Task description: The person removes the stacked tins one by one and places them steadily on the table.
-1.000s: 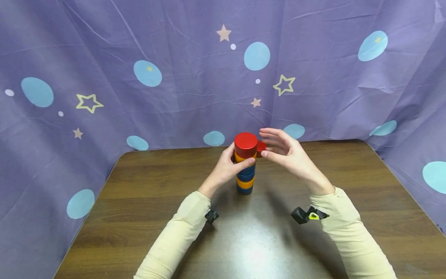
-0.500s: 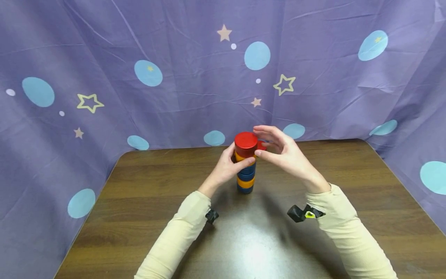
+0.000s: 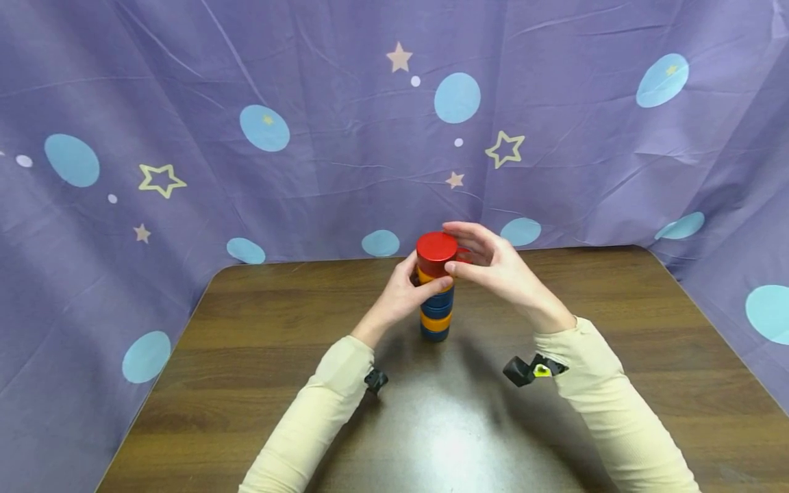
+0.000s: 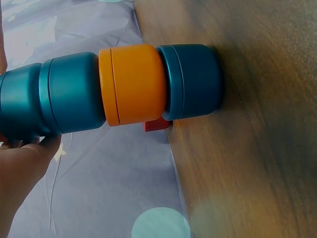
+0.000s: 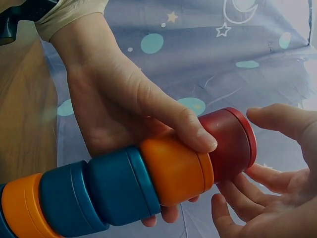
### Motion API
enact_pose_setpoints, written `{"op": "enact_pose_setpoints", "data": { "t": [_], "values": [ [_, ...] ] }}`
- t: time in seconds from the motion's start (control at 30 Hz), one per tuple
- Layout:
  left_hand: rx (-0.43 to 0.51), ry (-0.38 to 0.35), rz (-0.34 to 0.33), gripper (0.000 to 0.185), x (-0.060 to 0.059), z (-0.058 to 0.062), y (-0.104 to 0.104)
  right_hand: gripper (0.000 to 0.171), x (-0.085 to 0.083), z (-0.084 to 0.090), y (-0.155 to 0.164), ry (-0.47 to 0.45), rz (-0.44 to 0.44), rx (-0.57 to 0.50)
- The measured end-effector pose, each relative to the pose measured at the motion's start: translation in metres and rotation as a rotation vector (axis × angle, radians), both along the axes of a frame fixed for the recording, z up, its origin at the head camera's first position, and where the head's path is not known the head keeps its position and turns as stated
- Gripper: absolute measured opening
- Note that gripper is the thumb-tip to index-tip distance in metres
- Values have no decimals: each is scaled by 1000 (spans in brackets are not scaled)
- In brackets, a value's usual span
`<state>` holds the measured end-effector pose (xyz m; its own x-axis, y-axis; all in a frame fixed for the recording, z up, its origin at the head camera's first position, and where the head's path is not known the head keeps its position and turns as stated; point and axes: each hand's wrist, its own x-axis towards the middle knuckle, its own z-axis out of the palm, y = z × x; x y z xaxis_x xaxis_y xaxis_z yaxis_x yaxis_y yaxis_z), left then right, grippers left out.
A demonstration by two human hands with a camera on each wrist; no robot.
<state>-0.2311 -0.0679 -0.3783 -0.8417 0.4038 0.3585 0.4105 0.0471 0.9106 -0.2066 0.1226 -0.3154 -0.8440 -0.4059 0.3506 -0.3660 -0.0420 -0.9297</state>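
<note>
Head view: the stack [image 3: 437, 301] of tins stands upright on the table [image 3: 271, 308] between your hands; from the bottom up it runs blue, orange, blue, blue, orange, red. Your left hand [image 3: 401, 294] wraps the upper orange tin [image 5: 176, 173], thumb on the near side, other fingers behind; your right hand [image 3: 496, 267] has thumb and fingers parted and loosely curved on either side of the red tin [image 3: 436, 248] at the top; you cannot tell whether those tips press on it. A red piece [image 4: 157, 124] shows partly hidden behind the stack.

The satin sheen suggests stiff, smooth walls, perhaps metal; expect them to be hard to dent, a little slippery, and probably light if hollow, though weight does not show; the likelier trouble is one tin sliding on the next and the column toppling. For the red tin, the best hold looks to be its side wall just below the rim, thumb opposite fingers; the left hand's grip on the orange can steady everything below.
</note>
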Motion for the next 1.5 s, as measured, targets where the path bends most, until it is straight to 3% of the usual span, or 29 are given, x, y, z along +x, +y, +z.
{"op": "enact_pose_setpoints", "data": {
  "t": [0.13,0.4,0.83,1.07,1.5],
  "values": [
    [15,4,-11,50,-1,-1,0,58,-3,-3,-3,-30,2,17],
    [22,37,-22,49,-1,-2,-1,56,-5,-11,-10,14,-71,42],
    [14,29,-20,54,-1,-3,1,56,-2,-11,-7,0,-134,6],
    [8,53,-28,43,-1,-3,0,56,-3,-9,-1,18,-153,-25],
    [0,43,-21,47,0,-1,1,55,-4,-10,18,22,-213,-12]
  ]
}}
